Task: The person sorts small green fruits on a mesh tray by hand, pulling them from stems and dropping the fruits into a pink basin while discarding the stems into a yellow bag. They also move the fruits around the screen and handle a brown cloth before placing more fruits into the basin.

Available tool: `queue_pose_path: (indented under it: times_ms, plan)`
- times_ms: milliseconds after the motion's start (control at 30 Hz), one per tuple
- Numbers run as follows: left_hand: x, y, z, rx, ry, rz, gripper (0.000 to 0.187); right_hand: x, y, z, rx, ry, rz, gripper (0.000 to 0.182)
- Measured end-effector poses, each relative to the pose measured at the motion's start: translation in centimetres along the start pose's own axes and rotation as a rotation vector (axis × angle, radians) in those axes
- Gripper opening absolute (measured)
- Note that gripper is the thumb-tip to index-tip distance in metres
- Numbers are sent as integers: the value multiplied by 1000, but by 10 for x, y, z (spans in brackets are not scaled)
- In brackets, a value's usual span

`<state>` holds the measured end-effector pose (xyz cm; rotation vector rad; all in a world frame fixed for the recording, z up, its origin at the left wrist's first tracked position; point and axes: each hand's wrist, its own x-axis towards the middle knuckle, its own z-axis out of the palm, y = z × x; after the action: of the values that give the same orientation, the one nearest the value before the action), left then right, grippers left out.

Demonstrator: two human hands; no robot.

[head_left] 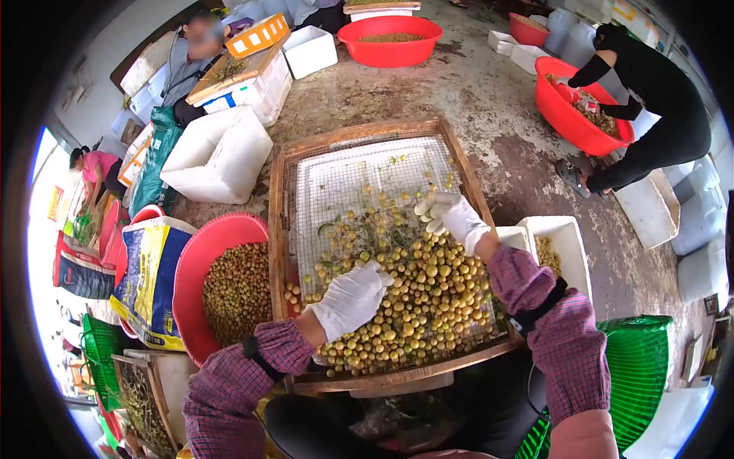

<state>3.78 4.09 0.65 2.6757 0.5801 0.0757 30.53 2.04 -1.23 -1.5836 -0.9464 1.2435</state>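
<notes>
A wood-framed wire mesh tray [355, 131] lies in front of me, with many small round yellow-green fruits [428, 306] heaped on its near and right part. Fewer fruits and some green bits are scattered over the middle of the mesh. My left hand [353, 298], in a white glove, rests over the left side of the heap with its fingers drawn together; whatever its fingertips hold is too small to name. My right hand [451, 216], also white-gloved, is over the fruits by the right frame, fingers curled, and its fingertips' contents cannot be made out.
Left of the tray stands a red basin [222, 229] of fruits, beside a blue-yellow sack [149, 279]. White foam boxes [218, 157] are beyond. At the right are a foam box [566, 229] and a green basket [634, 375]. A person [650, 84] bends over another red basin [547, 96].
</notes>
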Motion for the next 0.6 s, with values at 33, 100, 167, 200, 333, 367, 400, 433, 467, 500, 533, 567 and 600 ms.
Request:
queue_pose_path:
  times_ms: [33, 100, 167, 200, 333, 367, 400, 433, 467, 500, 533, 567, 600]
  plan:
    - [2, 2, 6, -22, 0, -27, 21, -8, 0, -6, 251, -62, 75, 20]
    - [10, 3, 14, -56, 17, -97, 26, -24, 0, -9, 634, -159, 206, 19]
    - [20, 3, 17, -2, 82, -4, 32, -34, 1, -2, 261, -101, 183, 21]
    - [24, 5, 17, 28, 112, 43, 35, -40, 2, 4, 79, -71, 167, 21]
    - [13, 15, 41, 237, 32, 100, 33, -72, 31, 32, -1024, -39, -440, 10]
    - [9, 10, 45, 280, -25, 81, 28, -81, 28, 40, -1081, -167, -347, 12]
    - [3, 5, 41, 240, -66, 45, 28, -94, 16, 52, -1134, -298, -250, 16]
    - [-5, 0, 35, 200, -110, 10, 28, -103, 28, 60, -1137, -298, -383, 19]
    - [-13, -4, 27, 163, -151, -25, 27, -109, 37, 66, -1137, -295, -518, 22]
    - [-21, -7, 17, 163, -49, 27, 27, -112, 27, 70, -1181, -413, -464, 34]
    - [-22, -10, 6, 167, -68, -33, 27, -110, 28, 70, -1158, -400, -491, 37]
    - [-22, -22, 2, 187, -44, -41, 30, -108, 29, 71, -1136, -385, -518, 40]
    - [-20, -31, -1, 207, -18, -48, 33, -105, 29, 70, -1115, -371, -544, 43]
